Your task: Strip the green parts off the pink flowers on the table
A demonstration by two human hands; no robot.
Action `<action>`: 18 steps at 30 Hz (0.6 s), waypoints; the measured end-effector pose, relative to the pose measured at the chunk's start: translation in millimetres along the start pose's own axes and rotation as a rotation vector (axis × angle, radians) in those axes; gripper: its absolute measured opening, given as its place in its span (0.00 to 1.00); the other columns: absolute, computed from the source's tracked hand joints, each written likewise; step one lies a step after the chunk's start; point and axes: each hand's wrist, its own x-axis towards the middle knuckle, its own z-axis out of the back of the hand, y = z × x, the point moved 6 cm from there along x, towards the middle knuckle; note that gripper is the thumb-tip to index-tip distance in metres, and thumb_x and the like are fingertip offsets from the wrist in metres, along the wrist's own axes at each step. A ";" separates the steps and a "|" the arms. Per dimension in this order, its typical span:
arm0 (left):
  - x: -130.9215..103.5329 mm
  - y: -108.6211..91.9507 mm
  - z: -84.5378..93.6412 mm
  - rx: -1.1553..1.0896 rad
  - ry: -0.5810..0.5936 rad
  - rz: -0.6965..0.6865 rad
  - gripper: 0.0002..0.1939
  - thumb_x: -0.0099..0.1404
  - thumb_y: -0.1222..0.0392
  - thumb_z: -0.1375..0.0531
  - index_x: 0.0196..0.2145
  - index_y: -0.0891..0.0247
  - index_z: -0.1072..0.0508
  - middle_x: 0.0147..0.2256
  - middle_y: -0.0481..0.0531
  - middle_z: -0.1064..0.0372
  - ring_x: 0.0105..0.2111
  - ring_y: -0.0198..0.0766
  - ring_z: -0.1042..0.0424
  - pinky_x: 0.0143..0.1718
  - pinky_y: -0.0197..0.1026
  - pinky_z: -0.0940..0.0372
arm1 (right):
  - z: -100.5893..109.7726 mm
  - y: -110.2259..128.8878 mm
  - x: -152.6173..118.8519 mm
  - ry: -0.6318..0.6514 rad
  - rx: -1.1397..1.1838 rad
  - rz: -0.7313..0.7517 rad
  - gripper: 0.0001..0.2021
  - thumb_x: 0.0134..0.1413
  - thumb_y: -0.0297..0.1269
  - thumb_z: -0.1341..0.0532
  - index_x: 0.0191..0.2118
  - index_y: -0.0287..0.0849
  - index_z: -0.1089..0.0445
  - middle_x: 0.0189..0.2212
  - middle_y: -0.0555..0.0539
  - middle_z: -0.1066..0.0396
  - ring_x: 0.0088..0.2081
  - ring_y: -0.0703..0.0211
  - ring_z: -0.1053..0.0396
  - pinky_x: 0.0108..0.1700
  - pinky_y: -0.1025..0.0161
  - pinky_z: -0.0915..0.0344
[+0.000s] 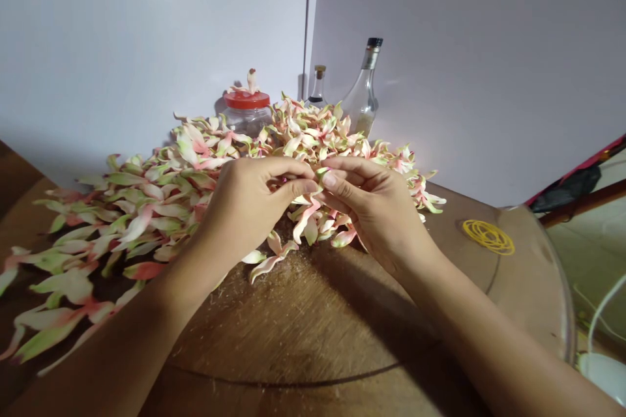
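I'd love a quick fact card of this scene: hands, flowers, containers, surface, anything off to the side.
Left hand: fingertips pinched, near right hand's
Right hand: pinching a small green-and-pink piece
Flowers: pink, cream and green, heaped
Containers: red-lidded jar, two bottles behind the heap
Surface: brown wooden table
Right side: coiled yellow loops

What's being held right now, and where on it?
The right hand pinches a small green petal by its edge, between thumb and fingers. Whether the left hand also grips it can't be told.
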 end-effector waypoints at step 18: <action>-9.6 -22.5 -3.4 0.291 -0.028 -0.184 0.04 0.63 0.67 0.41 0.32 0.60 0.30 0.28 0.45 0.27 0.28 0.34 0.29 0.34 0.37 0.35 | -2.1 2.9 -1.9 -0.015 0.008 0.012 0.14 0.49 0.37 0.26 0.42 0.47 0.24 0.36 0.50 0.23 0.34 0.63 0.26 0.41 0.61 0.27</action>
